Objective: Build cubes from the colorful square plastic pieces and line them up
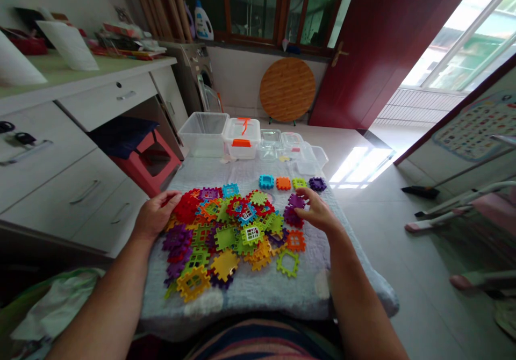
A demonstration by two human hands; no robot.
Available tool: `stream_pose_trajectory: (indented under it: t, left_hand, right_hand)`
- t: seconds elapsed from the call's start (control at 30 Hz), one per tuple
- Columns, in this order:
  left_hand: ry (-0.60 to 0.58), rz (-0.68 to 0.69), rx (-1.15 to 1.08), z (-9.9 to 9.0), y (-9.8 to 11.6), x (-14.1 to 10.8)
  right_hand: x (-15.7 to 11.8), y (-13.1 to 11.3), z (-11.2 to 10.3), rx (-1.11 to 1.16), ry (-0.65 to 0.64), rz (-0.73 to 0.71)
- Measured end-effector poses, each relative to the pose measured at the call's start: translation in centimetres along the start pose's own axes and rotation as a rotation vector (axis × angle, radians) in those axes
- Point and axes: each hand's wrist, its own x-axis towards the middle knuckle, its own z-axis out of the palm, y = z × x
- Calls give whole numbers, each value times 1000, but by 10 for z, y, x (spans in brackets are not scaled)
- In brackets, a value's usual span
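Right hand (321, 213), fingers clamped on a purple tile (295, 201), could drag the heap (224, 238) by snagged teeth; left hand's (155, 215) grip unclear.

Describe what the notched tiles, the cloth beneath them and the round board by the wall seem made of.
Notched tiles: probably moulded plastic, slightly glossy; bright solid colours and crisp, uniform teeth.
Cloth: matte fabric, perhaps cotton; it wrinkles and drapes.
Round board: wood or wood-look laminate, smooth-looking; brown grain-like banding fits either.
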Motion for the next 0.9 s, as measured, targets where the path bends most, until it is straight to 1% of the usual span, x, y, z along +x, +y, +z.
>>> stream_pose_trajectory:
  t: [0.07,0.17,0.23,0.33,0.47,0.63,0.73,0.83,0.9]
  left_hand:
    - [4,-2,-1,1,-1,0]
    - [3,-1,4,1,-3,0]
    - [3,-1,12,1,-2,0]
    - [2,0,18,0,0,0]
    - [-1,0,31,-1,5,-1]
    - [-8,-14,30,-2,7,-3]
    - [-17,-15,20,-2,6,-3]
    - [-14,7,3,0,5,-2]
    - [-18,19,-8,0,5,-1]
  right_hand:
    - [-5,1,-5,14,-65,-59]
    - [-11,-5,-4,-54,-166,-120]
    - [-12,-10,-1,-113,-205,-121]
    - [-12,-14,2,-172,-236,-82]
    - [-11,-15,4,-214,-239,-38]
    - [-12,-12,5,-215,-239,-40]
    - [-10,-11,0,-185,-207,-56]
    - [6,-23,-8,-140,-144,-127]
    - [26,-40,-9,-143,-109,-183]
